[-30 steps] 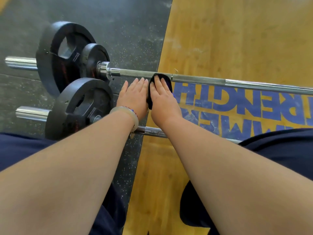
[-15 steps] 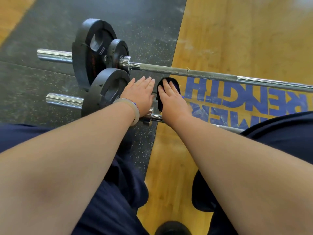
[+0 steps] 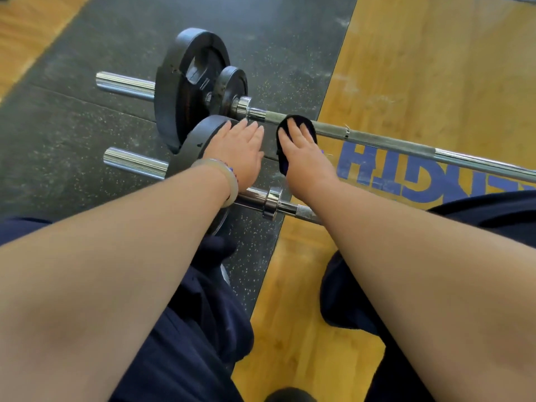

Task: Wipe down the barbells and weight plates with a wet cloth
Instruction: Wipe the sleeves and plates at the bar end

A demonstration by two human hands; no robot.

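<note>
Fingers (image 3: pixel 291 129) of the right hand (image 3: pixel 301 153) lie straight and close together, pressing a black cloth (image 3: pixel 280 140) under the palm, and the cloth's far edge reaches the shaft of the far barbell (image 3: pixel 377 142), which runs off toward 3 o'clock. At 9 o'clock of it, the left hand (image 3: pixel 235 152) stretches palm down, fingers straight and slightly spread, gripping nothing, over the near weight plate (image 3: pixel 197 137). Both forearms extend toward 12 o'clock across the near barbell (image 3: pixel 278 203), with the larger plates (image 3: pixel 185 82) at 11 o'clock.
</note>
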